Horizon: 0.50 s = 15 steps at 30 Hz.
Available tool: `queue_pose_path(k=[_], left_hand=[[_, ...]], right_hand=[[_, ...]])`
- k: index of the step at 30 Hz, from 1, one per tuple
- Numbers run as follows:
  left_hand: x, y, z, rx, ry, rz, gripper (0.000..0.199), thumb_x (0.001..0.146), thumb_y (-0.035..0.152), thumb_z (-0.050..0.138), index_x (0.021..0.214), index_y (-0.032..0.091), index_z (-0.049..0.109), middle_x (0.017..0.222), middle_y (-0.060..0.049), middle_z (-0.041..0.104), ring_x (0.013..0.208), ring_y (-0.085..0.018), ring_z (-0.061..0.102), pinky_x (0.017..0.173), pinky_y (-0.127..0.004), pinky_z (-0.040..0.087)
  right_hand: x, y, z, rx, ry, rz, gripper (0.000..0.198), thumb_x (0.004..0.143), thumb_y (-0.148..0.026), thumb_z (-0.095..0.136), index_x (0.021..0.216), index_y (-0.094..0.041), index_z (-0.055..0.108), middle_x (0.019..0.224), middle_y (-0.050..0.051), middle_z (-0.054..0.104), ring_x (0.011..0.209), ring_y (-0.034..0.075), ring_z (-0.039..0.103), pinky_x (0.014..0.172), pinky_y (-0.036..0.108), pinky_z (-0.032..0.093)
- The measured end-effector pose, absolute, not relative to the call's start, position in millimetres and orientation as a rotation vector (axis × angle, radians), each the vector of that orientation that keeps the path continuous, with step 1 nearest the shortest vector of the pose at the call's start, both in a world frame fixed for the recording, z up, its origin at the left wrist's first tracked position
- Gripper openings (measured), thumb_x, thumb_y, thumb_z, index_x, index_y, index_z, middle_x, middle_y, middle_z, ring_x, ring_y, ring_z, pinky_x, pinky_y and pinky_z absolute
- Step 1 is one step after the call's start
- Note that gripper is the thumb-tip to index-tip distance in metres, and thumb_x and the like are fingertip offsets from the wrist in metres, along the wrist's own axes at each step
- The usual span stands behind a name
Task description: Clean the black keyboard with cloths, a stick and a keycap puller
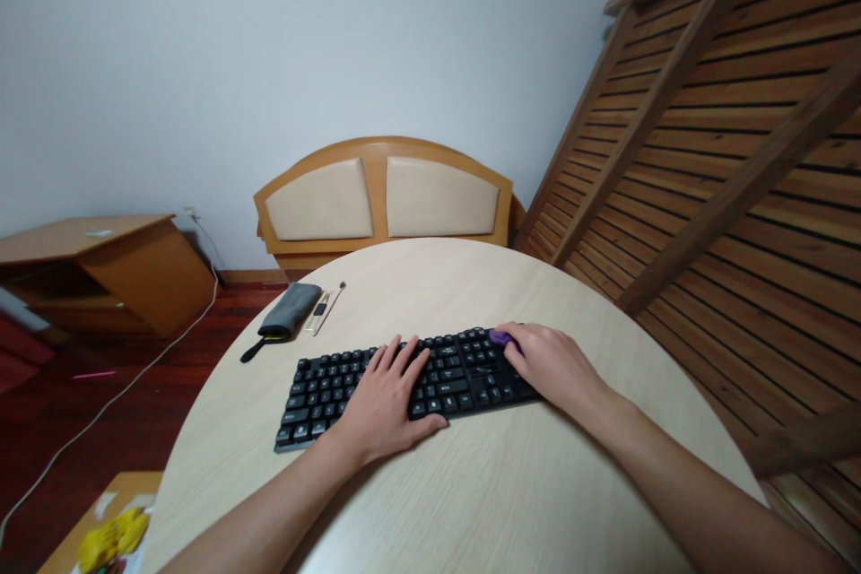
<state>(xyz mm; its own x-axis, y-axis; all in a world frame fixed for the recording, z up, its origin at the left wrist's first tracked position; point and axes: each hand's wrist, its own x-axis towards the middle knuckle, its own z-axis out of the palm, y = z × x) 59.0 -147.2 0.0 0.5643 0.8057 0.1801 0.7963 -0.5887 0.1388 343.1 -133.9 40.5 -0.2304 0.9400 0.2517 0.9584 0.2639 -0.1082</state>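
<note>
From here I see my left hand (383,404) with its fingers spread over the black keyboard (444,387), which sits on the round desk (484,484). My right hand (548,359) is pinching a small purple thing (500,337) at the keyboard's right end. A grey pouch (291,309) lies off to the left

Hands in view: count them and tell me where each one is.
2. The left hand is spread over the middle of the black keyboard; the right hand is at the keyboard's right end, holding a purple object.
</note>
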Motion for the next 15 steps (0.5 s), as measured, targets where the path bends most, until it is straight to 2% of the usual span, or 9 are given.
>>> queue_pose_path(k=[4,15], left_hand=[[59,-147,-1,2.734,1.395,0.375,0.098,0.082,0.083,0.05,0.154,0.017,0.039,0.164,-0.014,0.029,0.151,-0.041,0.024,0.121,-0.059,0.026],[60,-148,-3,2.7,1.414,0.419,0.096,0.08,0.081,0.055,0.153,0.019,0.041,0.163,-0.014,0.032,0.15,-0.043,0.024,0.12,-0.061,0.026]], right_hand=[[323,-113,37,-1.665,-2.313,-0.102,0.035,0.094,-0.01,0.047,0.119,-0.02,0.07,0.115,0.008,0.076,0.105,0.023,0.071,0.089,0.033,0.054],[325,-130,20,-1.444,-2.491,-0.152,0.031,0.093,-0.005,0.051,0.115,-0.014,0.071,0.118,0.014,0.074,0.108,0.025,0.07,0.095,0.038,0.055]])
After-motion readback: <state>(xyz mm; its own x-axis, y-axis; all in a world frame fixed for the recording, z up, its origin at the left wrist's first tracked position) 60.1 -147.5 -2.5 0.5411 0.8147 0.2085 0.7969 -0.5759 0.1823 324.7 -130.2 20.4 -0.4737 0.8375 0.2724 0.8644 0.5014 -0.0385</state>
